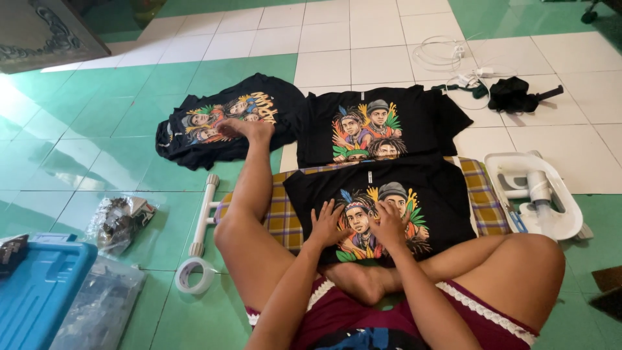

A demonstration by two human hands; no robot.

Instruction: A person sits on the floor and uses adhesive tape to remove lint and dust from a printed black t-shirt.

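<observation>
Seated on the floor, a person presses left hand [329,223] and right hand [389,222], fingers spread flat, on a black printed T-shirt [382,204] over a checked cloth [275,217]; the foot at 11 o'clock could crease the second shirt [223,116]

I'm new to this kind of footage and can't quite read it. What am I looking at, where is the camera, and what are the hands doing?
One picture, from a camera worn on a person's head, looking down. The person sits on a tiled floor. Both bare hands, left hand and right hand, press flat on a black printed shirt spread over a plaid cloth; nothing is gripped. Two more shirts, one and another, lie beyond. Nearby: a tape roll, a blue box, cables.
</observation>
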